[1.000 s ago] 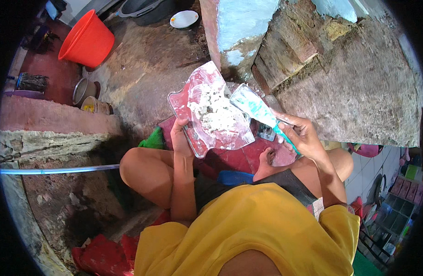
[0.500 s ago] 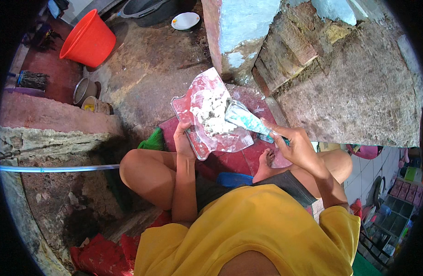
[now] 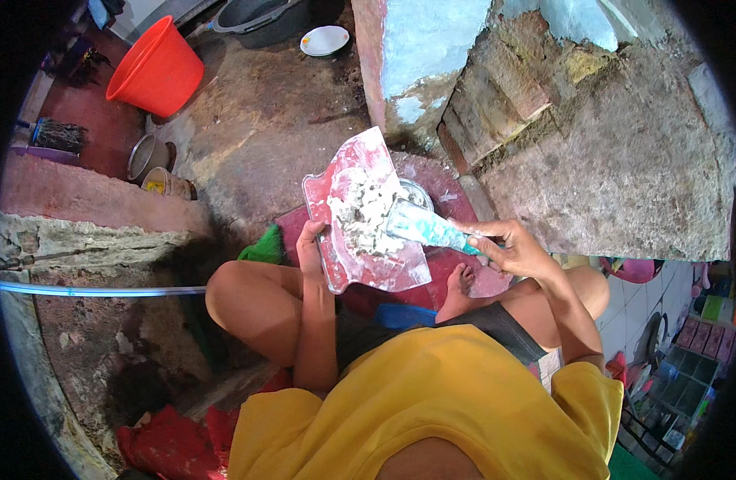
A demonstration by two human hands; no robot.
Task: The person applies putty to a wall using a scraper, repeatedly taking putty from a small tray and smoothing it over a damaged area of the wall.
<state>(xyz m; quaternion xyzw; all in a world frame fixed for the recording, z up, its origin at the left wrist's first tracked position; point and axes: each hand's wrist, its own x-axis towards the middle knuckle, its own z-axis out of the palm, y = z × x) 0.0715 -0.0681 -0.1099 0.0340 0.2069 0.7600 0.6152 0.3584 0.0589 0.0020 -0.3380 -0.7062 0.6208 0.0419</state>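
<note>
A pale blue-white pipe [image 3: 104, 290] runs in from the far left edge of view to just beside the left knee [image 3: 240, 300]. Beyond it lies a worn ledge [image 3: 96, 192], and farther off stand a brush [image 3: 60, 138] and a red bucket [image 3: 161, 72]. A red cloth [image 3: 172, 438] lies at the near left. A pot [image 3: 146, 154] sits between ledge and bucket, on the near side of the bucket. Farther right, at the far side, are a dark tub [image 3: 264, 20] and a white plate [image 3: 324, 39].

A green cloth [image 3: 264, 245] lies just left of the left hand [image 3: 312, 252], whose grip is closed on the left edge of a red board [image 3: 400, 276]. The board is held up in front of the body, with lumpy white paste [image 3: 361, 200] over its middle. A round container [image 3: 418, 193] shows partly behind the board's right side, and a blue object [image 3: 405, 315] shows near the lap. The scraper [image 3: 433, 227] has its blade end at the paste, and its handle is in the closed grip of the right hand [image 3: 513, 252]. Below that hand is a bare foot [image 3: 457, 298]. A rough grey slab [image 3: 616, 168] fills the far right; a rack [image 3: 688, 380] stands at the near right.
</note>
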